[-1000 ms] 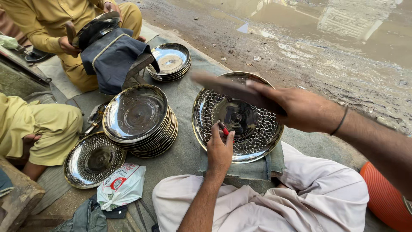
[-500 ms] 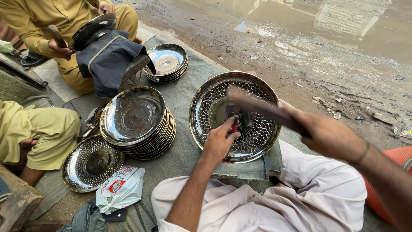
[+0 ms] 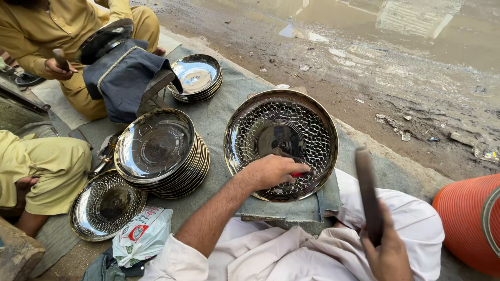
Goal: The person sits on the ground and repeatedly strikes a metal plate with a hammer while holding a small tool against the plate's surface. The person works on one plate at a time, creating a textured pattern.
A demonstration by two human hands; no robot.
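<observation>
A shiny round metal plate (image 3: 281, 140) with a hammered scale pattern lies in front of me on a padded cloth block. My left hand (image 3: 273, 170) rests on its near inner rim, fingers closed on a small red-handled punch (image 3: 298, 174). My right hand (image 3: 388, 255) is pulled back above my lap at the lower right and grips a dark flat wooden mallet (image 3: 367, 193) held upright.
A tall stack of plates (image 3: 159, 151) stands left of my plate, a smaller stack (image 3: 197, 77) behind it, one patterned plate (image 3: 107, 205) on the ground. Two people in yellow clothes sit at the left. A plastic bag (image 3: 141, 234), an orange ribbed tub (image 3: 466, 221), muddy ground beyond.
My right hand has swung the mallet from above the plate back and down to the right, toward my lap. My left hand stayed on the plate with the punch.
</observation>
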